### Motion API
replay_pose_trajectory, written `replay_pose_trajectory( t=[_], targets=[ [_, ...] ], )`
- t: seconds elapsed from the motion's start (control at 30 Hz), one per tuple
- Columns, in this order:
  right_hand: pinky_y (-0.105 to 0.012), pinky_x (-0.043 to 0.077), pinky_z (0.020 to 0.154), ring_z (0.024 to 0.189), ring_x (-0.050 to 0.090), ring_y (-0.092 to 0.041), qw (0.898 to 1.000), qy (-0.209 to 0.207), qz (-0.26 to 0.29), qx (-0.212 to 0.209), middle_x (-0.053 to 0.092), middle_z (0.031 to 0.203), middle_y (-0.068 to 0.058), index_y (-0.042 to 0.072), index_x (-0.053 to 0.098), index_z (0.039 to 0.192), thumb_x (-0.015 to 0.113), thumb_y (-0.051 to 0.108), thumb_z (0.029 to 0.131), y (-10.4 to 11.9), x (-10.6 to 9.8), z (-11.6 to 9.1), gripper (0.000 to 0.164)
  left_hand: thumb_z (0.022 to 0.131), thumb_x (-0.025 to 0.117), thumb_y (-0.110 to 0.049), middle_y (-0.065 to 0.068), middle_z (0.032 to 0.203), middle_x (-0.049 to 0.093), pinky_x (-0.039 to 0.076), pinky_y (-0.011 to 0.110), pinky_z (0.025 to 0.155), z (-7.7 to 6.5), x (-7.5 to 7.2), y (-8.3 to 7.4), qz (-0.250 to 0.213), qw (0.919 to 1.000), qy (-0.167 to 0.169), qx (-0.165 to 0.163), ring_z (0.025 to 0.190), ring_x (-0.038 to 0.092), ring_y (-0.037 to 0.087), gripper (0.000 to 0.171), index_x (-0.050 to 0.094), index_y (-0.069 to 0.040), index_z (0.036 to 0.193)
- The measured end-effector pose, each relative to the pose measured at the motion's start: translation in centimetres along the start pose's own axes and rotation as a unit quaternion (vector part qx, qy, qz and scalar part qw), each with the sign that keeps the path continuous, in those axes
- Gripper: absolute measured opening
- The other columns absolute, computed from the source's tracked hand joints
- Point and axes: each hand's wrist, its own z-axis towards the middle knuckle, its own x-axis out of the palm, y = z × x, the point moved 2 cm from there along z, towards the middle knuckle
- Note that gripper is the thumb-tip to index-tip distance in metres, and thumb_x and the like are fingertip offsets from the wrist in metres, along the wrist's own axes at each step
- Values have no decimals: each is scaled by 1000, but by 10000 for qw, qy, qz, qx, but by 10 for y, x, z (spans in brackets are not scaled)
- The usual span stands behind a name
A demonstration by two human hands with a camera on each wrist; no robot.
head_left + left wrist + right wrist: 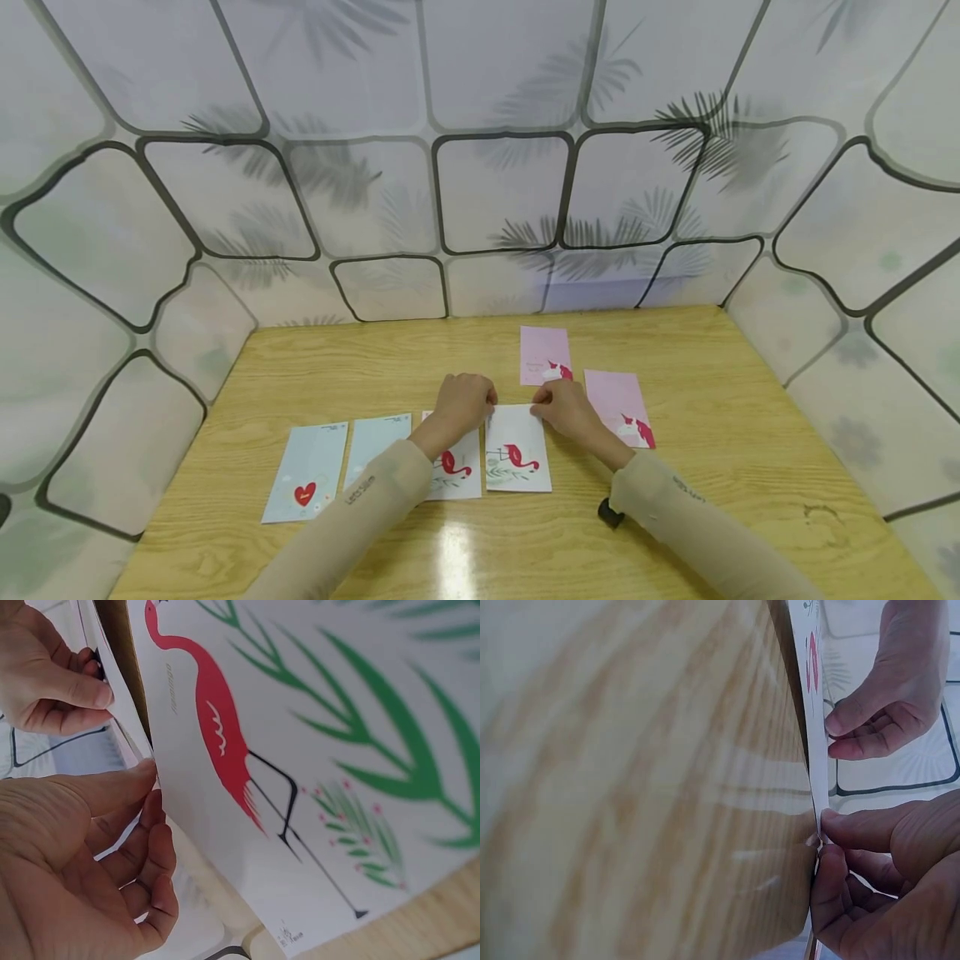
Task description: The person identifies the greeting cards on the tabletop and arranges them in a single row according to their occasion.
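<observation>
A white flamingo card (pixel 517 450) lies near the table's middle, a red flamingo and green leaves printed on its lower part. My left hand (pixel 467 400) pinches its upper left corner, and my right hand (pixel 562 404) pinches the upper right one. Seen edge-on in the right wrist view, the card (pixel 819 776) runs thinly between the thumbs and fingers of both hands. Just to its left, partly under my left forearm, is a second flamingo card (pixel 461 479). That neighbouring card (pixel 180 750) fills much of the left wrist view.
Two light blue cards lie at the left, one with a red heart (pixel 300 458), the other (pixel 375 442) partly behind my sleeve. Two pink unicorn cards, one farther back (pixel 543 346) and one at right (pixel 611 396), sit beyond my right hand. Patterned fabric walls (pixel 495 192) enclose the wooden table (pixel 720 467).
</observation>
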Motion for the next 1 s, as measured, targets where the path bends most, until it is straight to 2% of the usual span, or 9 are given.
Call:
replay_pose_trajectory(
  t=[0.27, 0.43, 0.57, 0.73, 0.83, 1.0],
  targets=[
    [-31, 53, 67, 71, 60, -11, 9999, 12, 107, -51, 70, 78, -2, 3, 75, 83, 81, 3, 86, -1, 0, -3, 6, 89, 82, -13, -1, 88, 75, 46, 40, 84, -1, -1, -2, 24, 9999, 106, -58, 83, 65, 20, 4, 79, -13, 92],
    [-33, 52, 71, 76, 60, -13, 9998, 16, 214, -20, 69, 82, -2, 2, 75, 91, 80, 7, 89, -4, -4, -7, 7, 91, 80, -14, 0, 89, 75, 46, 38, 80, -1, -3, -3, -44, 10000, -15, -55, 81, 64, 19, 2, 80, -12, 91],
    [-35, 54, 76, 82, 63, -16, 9996, -8, 251, 94, 72, 89, -3, 1, 75, 99, 77, 12, 93, -5, -9, -10, 13, 94, 77, -16, 2, 92, 76, 49, 38, 80, 0, -6, -4, -114, 9998, -130, -55, 85, 66, 21, 8, 80, -10, 99],
    [-36, 55, 73, 84, 66, -20, 9988, -37, 471, 159, 72, 95, -8, -2, 74, 110, 72, 16, 97, -3, -24, -15, 22, 97, 75, -20, 5, 97, 74, 52, 40, 85, 4, -11, -7, -440, 9987, -225, -113, 92, 67, 22, 19, 77, -7, 111],
    [-36, 56, 69, 83, 68, -22, 9979, -57, 630, 115, 73, 97, -10, -5, 72, 115, 69, 17, 99, -5, -35, -18, 26, 98, 73, -20, 6, 102, 74, 55, 38, 86, 6, -14, -10, -644, 9973, -349, -23, 95, 68, 22, 22, 75, -5, 114],
    [-38, 57, 73, 90, 68, -26, 9980, -197, 590, 56, 73, 103, -13, -6, 69, 119, 67, 17, 101, -13, -54, -21, 29, 100, 72, -19, 7, 106, 74, 56, 37, 86, 9, -18, -19, -936, 9942, -509, 129, 97, 69, 22, 24, 74, -4, 118]
  ],
)
